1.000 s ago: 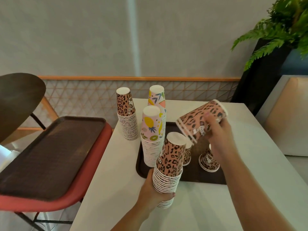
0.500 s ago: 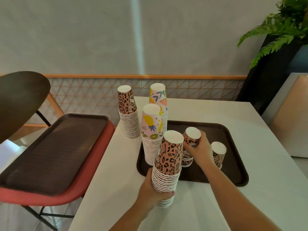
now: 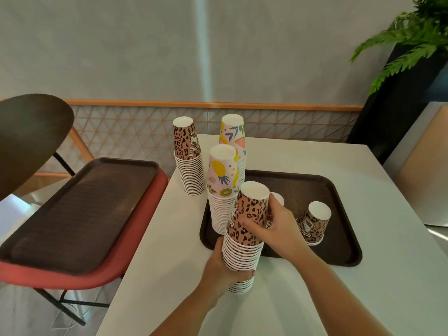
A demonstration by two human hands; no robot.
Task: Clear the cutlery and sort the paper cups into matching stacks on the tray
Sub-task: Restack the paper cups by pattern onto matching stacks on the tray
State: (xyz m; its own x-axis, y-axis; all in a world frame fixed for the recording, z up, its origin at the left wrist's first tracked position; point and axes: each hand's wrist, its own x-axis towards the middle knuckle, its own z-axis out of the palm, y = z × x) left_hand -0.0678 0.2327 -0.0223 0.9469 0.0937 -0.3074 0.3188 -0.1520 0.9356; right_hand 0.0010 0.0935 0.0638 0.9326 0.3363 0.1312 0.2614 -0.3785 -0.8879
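While a spare tray (image 3: 80, 214) lies on the red chair far left of the fingers, one leopard stack (image 3: 188, 158) stands on the tabletop (image 3: 339, 287), off the tray (image 3: 339, 190). Just right of it, two fruit-print stacks (image 3: 223, 190) rise behind the fingers. The left hand (image 3: 223, 272) grips the low rims of the near leopard stack (image 3: 247, 236); the right hand (image 3: 276, 229) wraps its top cups. Right of those fingers, a short leopard stack (image 3: 312, 224) waits on the tray. No cutlery shows; leopard stacks seemingly remain to merge.
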